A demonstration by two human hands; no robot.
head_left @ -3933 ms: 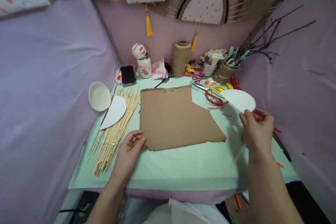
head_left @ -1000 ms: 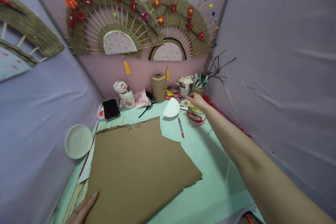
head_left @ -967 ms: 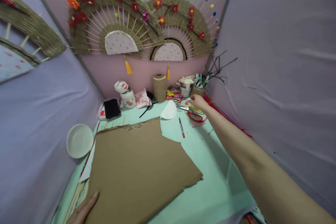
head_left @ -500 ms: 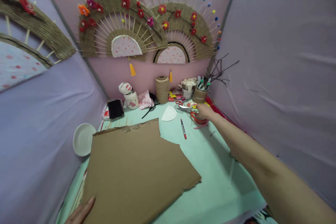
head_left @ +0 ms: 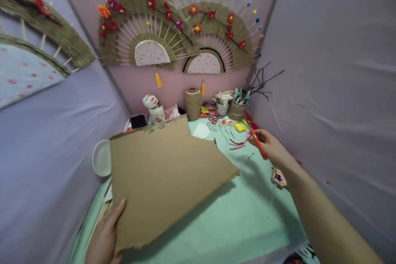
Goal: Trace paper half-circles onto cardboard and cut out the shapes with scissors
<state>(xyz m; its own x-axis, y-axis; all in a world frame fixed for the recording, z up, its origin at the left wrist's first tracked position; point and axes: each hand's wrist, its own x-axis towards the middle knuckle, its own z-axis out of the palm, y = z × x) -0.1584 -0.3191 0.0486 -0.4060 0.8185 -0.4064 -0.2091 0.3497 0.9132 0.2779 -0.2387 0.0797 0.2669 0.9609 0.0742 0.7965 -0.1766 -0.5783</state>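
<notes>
A large brown sheet of cardboard with a torn edge is lifted off the table at its near side. My left hand grips its lower left edge, thumb on top and fingers underneath. On the right, my right hand is closed around a pair of orange-handled scissors, held above the table beside pink and red strips. Their blades point up and away. Past the cardboard's far edge lies a white paper half-circle. A pen is mostly covered by the cardboard.
At the back stand a twine spool, a white jar, a small pot and a twine-wrapped pen holder. A white dish leans at left. Small red scissors lie behind. Woven fans hang on the walls.
My right hand has picked up the orange-handled scissors and drawn them right and nearer. My left hand has taken hold of the cardboard and raised it, covering most of the pen.
</notes>
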